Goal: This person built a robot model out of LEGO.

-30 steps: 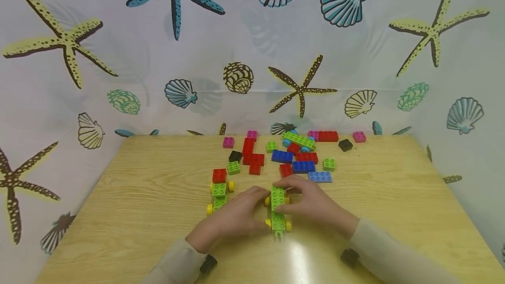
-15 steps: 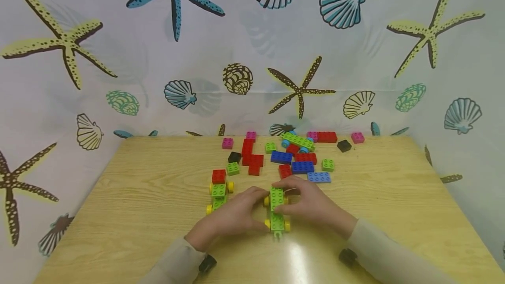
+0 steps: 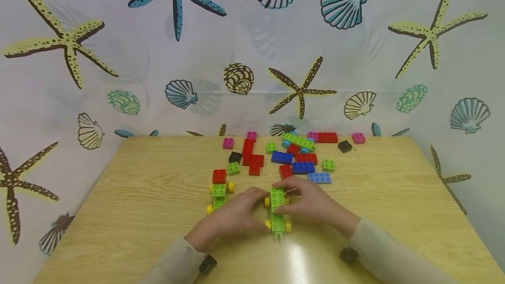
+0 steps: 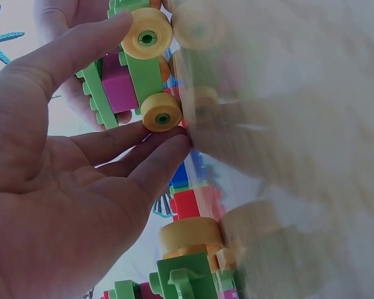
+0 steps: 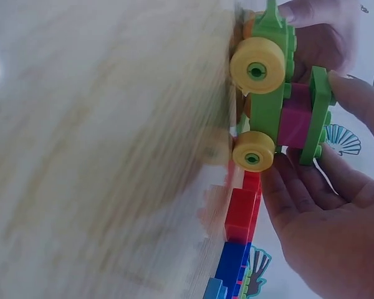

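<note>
A lime-green toy car of building bricks, with yellow wheels, stands upright on the table between both hands. My left hand holds it from the left, thumb by the near wheel and fingertips by the far one. From the right, my right hand grips it, thumb on the raised green plate and fingers around its far end. Under that plate a purple brick shows in the right wrist view. Left of my left hand stands a second green car, carrying a red brick and partly hidden.
Loose bricks lie toward the back: red ones, blue ones, a light blue one, black ones, pink and green ones. Among them is a green base with blue wheels. A patterned curtain hangs behind the table.
</note>
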A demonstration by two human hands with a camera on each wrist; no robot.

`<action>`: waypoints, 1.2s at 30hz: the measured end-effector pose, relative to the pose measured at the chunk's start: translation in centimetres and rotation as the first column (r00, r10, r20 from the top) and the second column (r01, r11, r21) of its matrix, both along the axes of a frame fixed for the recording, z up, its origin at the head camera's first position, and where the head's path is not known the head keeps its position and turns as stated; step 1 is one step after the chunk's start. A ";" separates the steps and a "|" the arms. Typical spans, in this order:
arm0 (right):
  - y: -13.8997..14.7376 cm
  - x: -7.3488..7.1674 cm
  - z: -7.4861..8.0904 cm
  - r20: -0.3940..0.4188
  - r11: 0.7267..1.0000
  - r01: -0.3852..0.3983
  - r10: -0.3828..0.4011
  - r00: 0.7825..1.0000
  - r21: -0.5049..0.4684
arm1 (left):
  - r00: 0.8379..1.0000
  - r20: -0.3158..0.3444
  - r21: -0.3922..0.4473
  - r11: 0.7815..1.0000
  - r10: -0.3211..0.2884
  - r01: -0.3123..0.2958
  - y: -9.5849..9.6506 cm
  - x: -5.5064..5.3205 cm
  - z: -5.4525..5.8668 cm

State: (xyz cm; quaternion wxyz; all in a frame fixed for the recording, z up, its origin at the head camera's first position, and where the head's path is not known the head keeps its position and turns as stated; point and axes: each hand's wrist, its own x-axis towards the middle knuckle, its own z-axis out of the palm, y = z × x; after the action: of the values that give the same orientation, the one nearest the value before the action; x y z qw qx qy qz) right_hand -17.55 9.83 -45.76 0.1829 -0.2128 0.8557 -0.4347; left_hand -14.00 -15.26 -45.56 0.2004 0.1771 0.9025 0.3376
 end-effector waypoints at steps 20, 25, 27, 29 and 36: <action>3.1 -1.0 0.8 -0.039 0.999 -0.019 0.018 0.999 -0.046 | 1.000 -0.006 -0.001 1.000 -0.011 0.011 -0.1 0.2 -0.6; 4.6 -2.1 1.6 -0.073 0.999 0.018 -0.021 0.997 -0.047 | 1.000 0.005 -0.003 1.000 0.000 0.000 -0.1 0.1 -0.4; 5.2 -2.6 1.8 -0.081 0.999 0.036 -0.039 0.996 -0.035 | 1.000 0.006 -0.008 1.000 0.003 -0.003 0.0 0.0 -0.4; 5.7 -3.2 2.0 -0.088 0.998 0.055 -0.056 0.995 -0.024 | 1.000 0.004 -0.012 1.000 0.000 0.000 0.0 0.0 -0.4; 7.1 -5.0 1.9 -0.125 0.994 0.109 -0.107 0.986 0.007 | 1.000 0.007 -0.012 1.000 -0.007 0.007 0.0 -0.1 -0.5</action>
State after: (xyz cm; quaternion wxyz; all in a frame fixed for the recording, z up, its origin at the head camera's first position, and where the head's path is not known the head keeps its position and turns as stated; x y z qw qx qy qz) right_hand -22.58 16.95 -43.91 0.1070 -0.1916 0.8787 -0.4239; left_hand -14.12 -15.23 -46.07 0.2059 0.1780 0.9031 0.3321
